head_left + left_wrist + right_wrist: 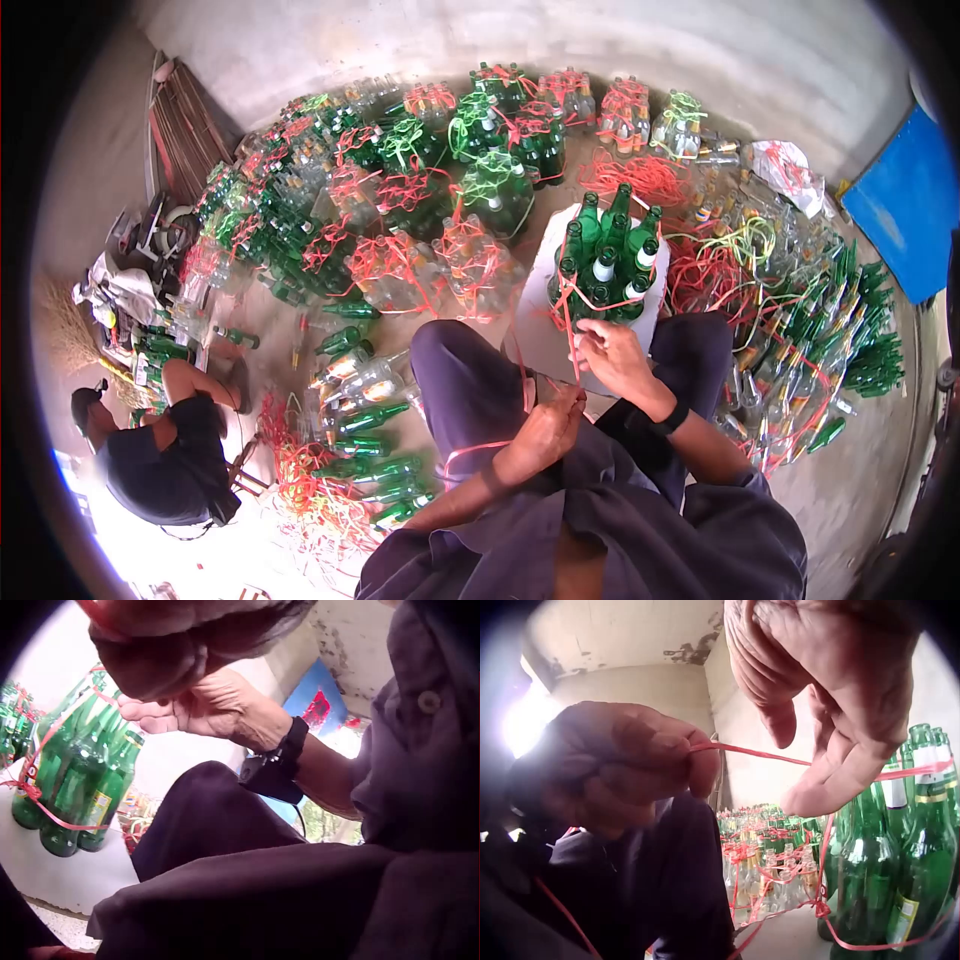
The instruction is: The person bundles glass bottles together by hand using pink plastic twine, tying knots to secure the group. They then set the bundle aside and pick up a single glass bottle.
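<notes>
Green bottles (pixel 604 262) stand bunched on a white board (pixel 537 290) before the person's knees, with red strap (pixel 568 318) around them. Strap also runs from their necks to the left hand (pixel 545 432), which pinches its end between thumb and fingers. Nearer the bottles, the right hand (pixel 615 360) has bent, spread fingers. In the right wrist view the taut strap (pixel 757 753) passes behind the right hand's fingers (pixel 821 787), its thumb apart from them. A knot (pixel 822 909) sits on the lower strap beside the bottles (pixel 866 870).
Tied bottle bundles (pixel 480 265) fill the floor ahead and left. Loose bottles (pixel 800 320) and a red strap heap (pixel 705 268) lie at right. More bottles (pixel 370 415) and tangled strap (pixel 310 490) lie left of the knees. Another person (pixel 170 465) sits at far left.
</notes>
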{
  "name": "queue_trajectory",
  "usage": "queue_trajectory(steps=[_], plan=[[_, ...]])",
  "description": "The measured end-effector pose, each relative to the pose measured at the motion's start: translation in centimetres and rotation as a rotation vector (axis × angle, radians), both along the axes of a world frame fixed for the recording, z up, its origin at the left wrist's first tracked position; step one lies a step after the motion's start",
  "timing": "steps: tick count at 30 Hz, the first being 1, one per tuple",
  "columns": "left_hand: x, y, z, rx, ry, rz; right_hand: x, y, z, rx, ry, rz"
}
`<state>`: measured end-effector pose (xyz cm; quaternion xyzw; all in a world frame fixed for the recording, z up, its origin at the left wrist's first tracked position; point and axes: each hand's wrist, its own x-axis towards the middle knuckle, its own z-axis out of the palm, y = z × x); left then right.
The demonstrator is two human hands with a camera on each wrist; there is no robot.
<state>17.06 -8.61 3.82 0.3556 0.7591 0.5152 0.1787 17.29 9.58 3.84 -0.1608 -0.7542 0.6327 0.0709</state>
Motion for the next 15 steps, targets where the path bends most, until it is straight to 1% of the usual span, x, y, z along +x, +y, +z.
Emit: queue_trajectory(steps=[1, 3, 4, 6, 7, 8, 9, 10, 11, 12, 13, 15], plan=[[0.1, -0.1, -0.3, -0.005, 0.001, -0.009, -0.4, -0.3, -0.1, -0.005, 0.001, -0.009], [0.0, -0.2, -1.1, -0.056, 0.005, -0.037, -1.5, -0.7, -0.2, -0.45, 0.023, -0.048], [-0.1, -0.2, -1.4, -0.058, 0.007, -0.042, -1.8, -1.2, 0.7, -0.575, 0.01, -0.093], [-0.2, -0.5, -1.6, -0.141, 0.02, -0.017, -2.4, -1.3, -0.3, -0.574, -0.019, -0.119], [-0.3, -0.5, -1.7, -0.144, 0.021, -0.021, -2.7, -1.3, -1.2, -0.569, -0.05, -0.141], [-0.4, -0.5, -1.7, -0.099, 0.07, -0.039, -2.8, -1.3, -2.3, -0.573, -0.05, -0.144], [-0.4, -0.6, -1.7, -0.054, 0.118, -0.056, -2.8, -1.4, -3.5, -0.606, 0.011, -0.163], [-0.5, -0.7, -2.0, -0.058, 0.117, -0.06, -2.9, -1.5, -4.4, -0.638, 0.072, -0.182], [-0.8, -1.0, -2.3, -0.14, 0.164, -0.086, -3.1, -1.5, -5.2, -0.641, 0.071, -0.185], [-1.2, -1.0, -1.8, -0.221, 0.212, -0.113, -3.4, -1.6, -5.4, -0.621, 0.069, -0.234], [-1.6, -1.0, -1.1, -0.222, 0.211, -0.117, -3.6, -1.8, -5.7, -0.601, 0.067, -0.283], [-3.3, -0.7, 0.4, -0.18, 0.435, 0.037, -4.0, -2.0, -5.6, -0.559, 0.08, -0.326]])
